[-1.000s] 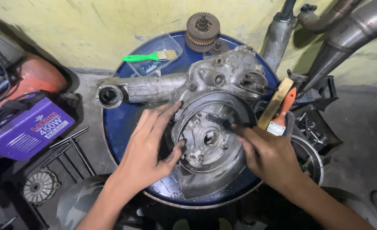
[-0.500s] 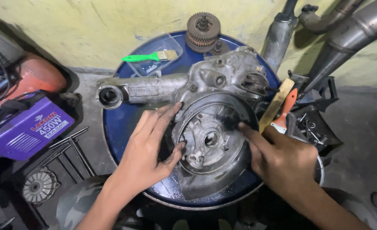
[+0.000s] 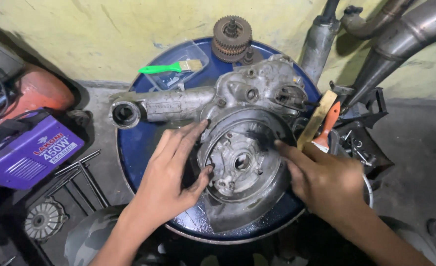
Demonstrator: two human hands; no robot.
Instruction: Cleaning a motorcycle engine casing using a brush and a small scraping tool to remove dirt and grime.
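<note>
A grey metal engine casing (image 3: 247,98) lies on top of a blue drum (image 3: 139,148). Its round open housing (image 3: 242,162) faces up, with a hub and hole in the middle. My left hand (image 3: 171,172) rests flat on the housing's left rim, thumb hooked on the inner edge. My right hand (image 3: 321,177) presses on the right rim, fingers pointing inward. Neither hand holds a tool.
A rusty gear cluster (image 3: 231,37) and a green-handled brush (image 3: 171,68) lie at the drum's far side. A wooden stick (image 3: 316,118) and an orange-handled tool (image 3: 326,125) sit right. A purple box (image 3: 28,148), metal rods (image 3: 82,175) and a round part (image 3: 43,219) lie left. Exhaust pipes (image 3: 400,39) lean at the wall.
My right hand has shifted a little to the right and down along the housing's rim. My left hand stays in place on the left rim.
</note>
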